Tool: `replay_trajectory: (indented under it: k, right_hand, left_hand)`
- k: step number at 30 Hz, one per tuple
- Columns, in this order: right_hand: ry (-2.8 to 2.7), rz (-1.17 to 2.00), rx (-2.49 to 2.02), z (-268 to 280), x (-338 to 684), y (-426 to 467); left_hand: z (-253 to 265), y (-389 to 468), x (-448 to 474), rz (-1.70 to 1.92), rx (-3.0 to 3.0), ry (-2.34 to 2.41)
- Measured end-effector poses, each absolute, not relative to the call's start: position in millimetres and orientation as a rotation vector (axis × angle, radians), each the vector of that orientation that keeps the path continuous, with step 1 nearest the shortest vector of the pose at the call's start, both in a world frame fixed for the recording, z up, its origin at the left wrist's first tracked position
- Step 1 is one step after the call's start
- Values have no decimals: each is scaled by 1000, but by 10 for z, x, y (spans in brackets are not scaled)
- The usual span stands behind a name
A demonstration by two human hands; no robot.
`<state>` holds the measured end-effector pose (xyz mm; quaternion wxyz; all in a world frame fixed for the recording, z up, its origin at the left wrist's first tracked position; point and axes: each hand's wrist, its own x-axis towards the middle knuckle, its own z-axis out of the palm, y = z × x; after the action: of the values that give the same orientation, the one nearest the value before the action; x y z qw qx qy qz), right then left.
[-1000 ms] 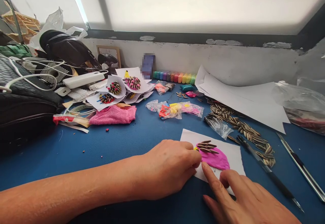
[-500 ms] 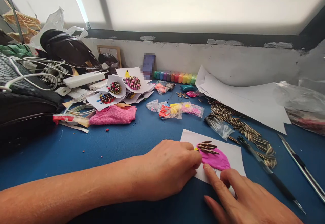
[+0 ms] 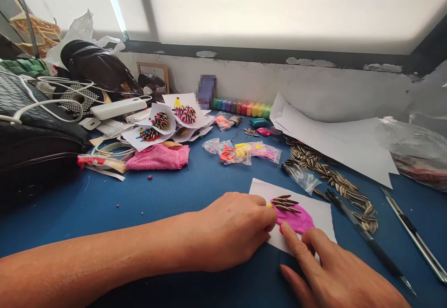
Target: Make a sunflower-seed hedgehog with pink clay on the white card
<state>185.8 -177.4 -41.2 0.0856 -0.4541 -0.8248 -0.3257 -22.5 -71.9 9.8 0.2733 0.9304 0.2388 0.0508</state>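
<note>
On a white sheet of paper point(image 3: 323, 210) lies a flat oval of pink clay point(image 3: 302, 222). Several striped sunflower seeds point(image 3: 284, 202) stick out of its upper left part. A bit of yellow clay point(image 3: 270, 204) shows at its left end. Over that end is my left hand point(image 3: 240, 231), closed, its fingertips turned away so that anything pinched in them is hidden. With its index finger stretched out, my right hand point(image 3: 335, 271) touches the clay's lower edge beside a small red piece point(image 3: 281, 229). Its thumb is apart from the other fingers, and nothing is held.
A pile of sunflower seeds point(image 3: 335, 177), a black pen point(image 3: 373, 247) and a utility knife point(image 3: 415, 236) lie right. Bagged clay point(image 3: 240, 152) sits behind the sheet. Seed-covered clay figures on paper point(image 3: 185, 112), a pink cloth point(image 3: 157, 157) and a black bag point(image 3: 38, 159) are left.
My right index fingertip has shifted slightly, and more of the red piece shows beside it. My left hand keeps its place on the paper. The whole view has moved a little.
</note>
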Motion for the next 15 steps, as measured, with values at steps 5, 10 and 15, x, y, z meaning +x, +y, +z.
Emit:
replay_trajectory:
  k: [5, 10, 15]
  right_hand:
    - [-2427, -913, -1389, -349, 1829, -1762]
    - [-2406, -898, -1373, -309, 1875, -1739]
    - [-2295, -661, -1395, -170, 1883, -1691]
  left_hand:
    - [108, -733, -215, 147, 2495, 635]
    - [98, -691, -232, 235, 2456, 606]
    - [142, -511, -273, 592, 2259, 649]
